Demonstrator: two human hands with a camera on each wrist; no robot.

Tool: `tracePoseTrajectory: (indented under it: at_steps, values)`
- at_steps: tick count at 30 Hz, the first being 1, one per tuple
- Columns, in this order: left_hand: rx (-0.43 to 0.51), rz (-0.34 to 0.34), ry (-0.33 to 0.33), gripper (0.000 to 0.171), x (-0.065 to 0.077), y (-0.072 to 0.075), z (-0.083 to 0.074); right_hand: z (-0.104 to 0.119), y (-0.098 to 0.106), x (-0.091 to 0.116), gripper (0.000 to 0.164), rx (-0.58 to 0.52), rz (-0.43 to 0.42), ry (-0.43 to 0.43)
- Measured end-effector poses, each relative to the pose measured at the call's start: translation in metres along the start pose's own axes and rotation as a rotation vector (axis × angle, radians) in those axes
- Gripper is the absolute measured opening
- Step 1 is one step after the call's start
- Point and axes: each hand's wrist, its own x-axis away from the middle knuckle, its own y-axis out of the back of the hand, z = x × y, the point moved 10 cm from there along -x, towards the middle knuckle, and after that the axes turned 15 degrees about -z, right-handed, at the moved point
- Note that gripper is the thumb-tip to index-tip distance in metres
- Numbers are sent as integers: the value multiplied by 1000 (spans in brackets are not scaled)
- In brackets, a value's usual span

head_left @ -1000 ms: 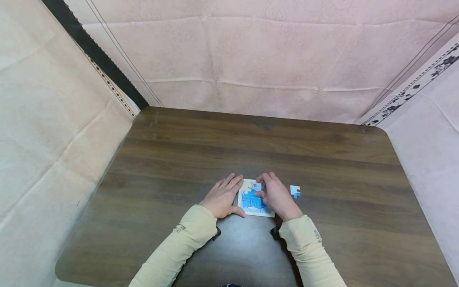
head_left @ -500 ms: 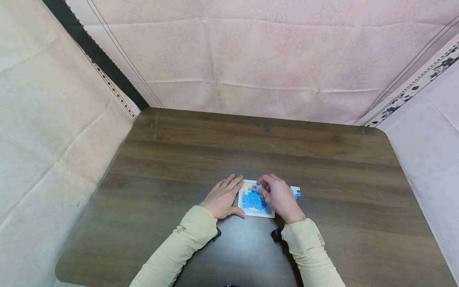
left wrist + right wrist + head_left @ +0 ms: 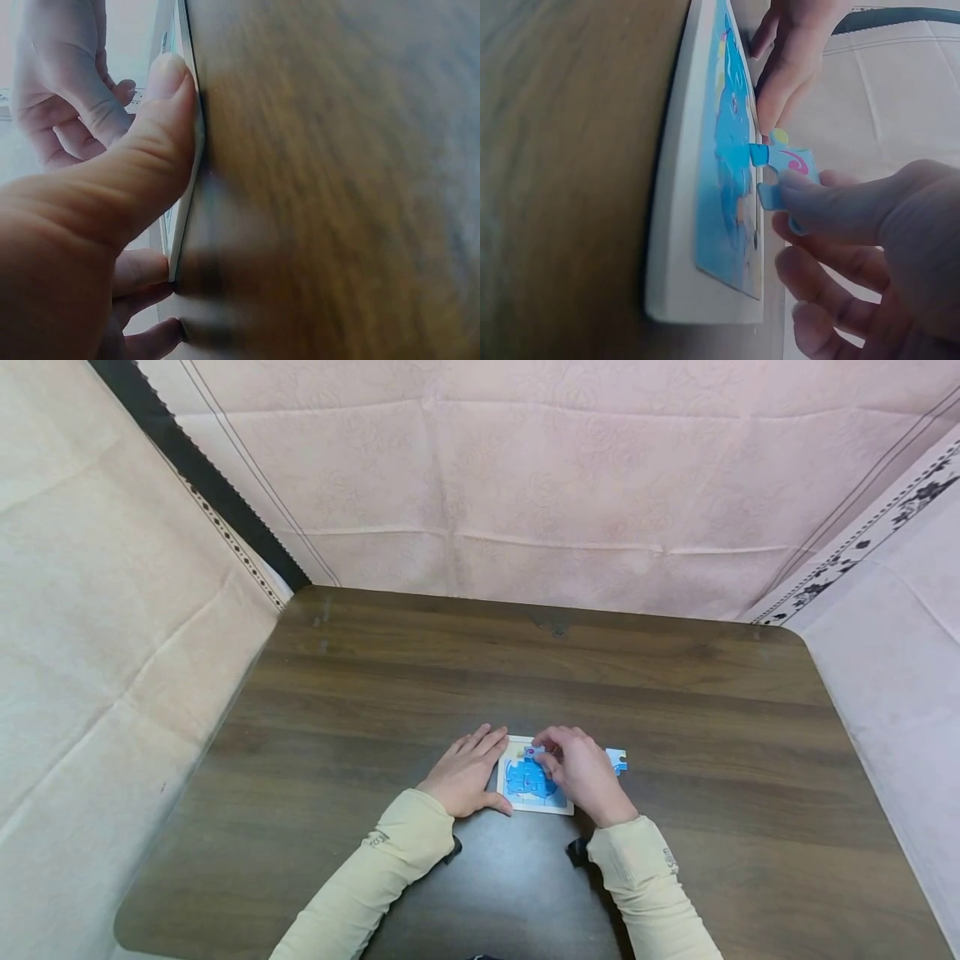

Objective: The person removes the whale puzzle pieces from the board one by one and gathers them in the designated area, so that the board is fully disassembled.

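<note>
A white-framed jigsaw puzzle board (image 3: 550,807) with a blue picture lies on the table between the two hands. Along its left side rests my left hand (image 3: 467,772), fingers straight; the left wrist view shows its thumb (image 3: 166,112) against the near edge. My right hand (image 3: 585,772) is over the board's right part. Between thumb and fingers it pinches a light-blue jigsaw piece (image 3: 793,159) with a pink swirl and a yellow knob, tilted close to the picture surface. Whether that piece touches the board, I cannot tell.
A loose blue-and-white jigsaw piece (image 3: 618,760) lies right of the board, partly behind the right hand. The wooden table (image 3: 375,668) extends to all sides. Pale patterned cloth (image 3: 525,485) hangs behind it and at both sides.
My right hand has drawn slightly to the right and toward me, now covering part of the loose piece, and has tilted the pinched piece. My left hand stays on the board's edge.
</note>
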Motion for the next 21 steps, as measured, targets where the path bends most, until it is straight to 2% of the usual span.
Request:
tracePoseTrajectory:
  at_steps: [6,13,21]
  values:
    - [-1,6,-10,107,-1,0,-1,1,5,1,14,-51,-43,12]
    - [-2,4,-20,107,-1,1,-1,-4,16,1,15,-104,-73,-21]
    - [9,-14,-21,107,0,0,0,-28,45,5,17,-129,-115,-99]
